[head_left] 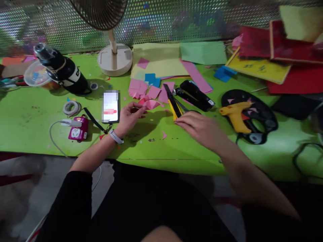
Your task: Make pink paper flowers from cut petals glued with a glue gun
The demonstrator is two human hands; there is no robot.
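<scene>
My left hand (pixel 130 117) rests on the green table (pixel 30 121), its fingers pinched on a folded pink paper piece (pixel 150 103). My right hand (pixel 199 127) lies palm down with fingers stretched out, its fingertips touching the handle end of a yellow utility knife (pixel 173 106). More pink paper squares (pixel 146 90) lie just behind the folded piece. Scissors (pixel 185 107) lie partly hidden beside the knife, close to my right hand.
A phone (pixel 110 107), a magenta gadget on a cable (pixel 78 131), tape rolls (pixel 72 107) and a black bottle (pixel 63 69) sit at left. A fan base (pixel 114 58) stands behind. A black stapler (pixel 196 94), yellow glue gun (pixel 236 116) and coloured paper stacks (pixel 257 67) lie right.
</scene>
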